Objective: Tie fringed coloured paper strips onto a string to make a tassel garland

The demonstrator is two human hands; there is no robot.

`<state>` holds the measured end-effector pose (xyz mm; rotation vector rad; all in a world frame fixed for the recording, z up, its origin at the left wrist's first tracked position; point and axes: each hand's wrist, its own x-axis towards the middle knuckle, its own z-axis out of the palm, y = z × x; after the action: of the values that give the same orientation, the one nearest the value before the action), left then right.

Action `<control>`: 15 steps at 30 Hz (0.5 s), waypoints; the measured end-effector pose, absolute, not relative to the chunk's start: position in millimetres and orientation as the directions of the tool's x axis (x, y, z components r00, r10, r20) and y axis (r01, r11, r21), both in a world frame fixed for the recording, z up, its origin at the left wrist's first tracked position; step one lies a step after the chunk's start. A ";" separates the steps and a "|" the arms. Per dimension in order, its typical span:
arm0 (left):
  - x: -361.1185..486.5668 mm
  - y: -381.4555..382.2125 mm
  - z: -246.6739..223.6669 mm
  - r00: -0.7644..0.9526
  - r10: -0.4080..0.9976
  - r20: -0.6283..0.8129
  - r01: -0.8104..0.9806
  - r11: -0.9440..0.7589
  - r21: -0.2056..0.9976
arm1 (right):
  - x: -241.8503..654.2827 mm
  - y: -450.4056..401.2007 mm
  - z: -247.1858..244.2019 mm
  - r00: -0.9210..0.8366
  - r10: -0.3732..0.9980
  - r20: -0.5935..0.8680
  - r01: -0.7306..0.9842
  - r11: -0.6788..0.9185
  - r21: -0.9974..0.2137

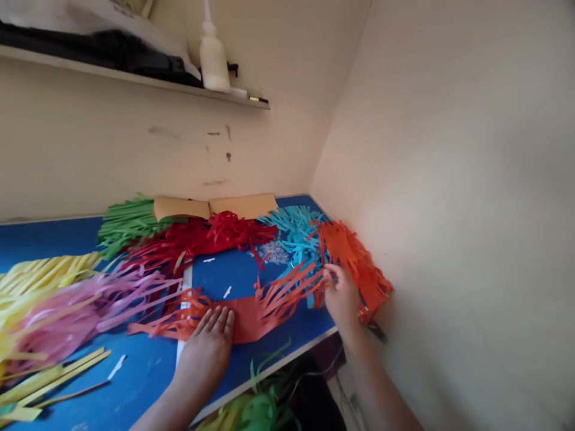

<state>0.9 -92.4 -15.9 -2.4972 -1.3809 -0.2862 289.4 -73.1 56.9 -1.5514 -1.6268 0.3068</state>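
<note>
An orange fringed paper sheet (246, 318) lies across the blue table, its cut strips spreading to both sides of a plain middle band. My left hand (212, 335) rests on it with the fingers stretched out, pressing near the left end of the band. At the strips' right ends, my right hand (340, 292) has its thumb and fingers pinched together on them. Just beyond that hand is a pile of deeper orange fringed paper (354, 263). Blue fringed paper (296, 227) lies behind the strips.
Red fringe (193, 239), green fringe (128, 224), pink strips (94, 302) and yellow strips (54, 272) cover the table's left and back. Brown card (245, 206) lies by the wall. A shelf above holds a white squeeze bottle (214, 63). Green strips (260, 410) hang below the front edge.
</note>
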 end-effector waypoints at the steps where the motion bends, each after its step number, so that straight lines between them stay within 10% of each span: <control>1: 7.1 -91.3 -14.9 0.517 0.811 0.274 0.855 -0.504 -0.124 | 282.6 -84.8 55.9 0.153 0.840 0.520 0.732 0.258 -0.631; 5: 22.1 -89.3 -8.3 0.503 0.835 0.222 0.864 -0.491 -0.110 | 215.6 -112.7 28.5 -0.499 0.725 0.475 0.626 0.680 -0.382; 15: -77.7 -110.3 8.2 0.330 0.896 0.296 0.944 -0.320 -0.085 | 215.0 -58.7 -18.9 -0.653 0.695 0.301 0.575 0.714 -0.401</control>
<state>-77.7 -110.3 8.2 -2.3544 -1.6656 -0.2851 215.0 -58.7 -18.9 -0.9761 -2.4846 0.3759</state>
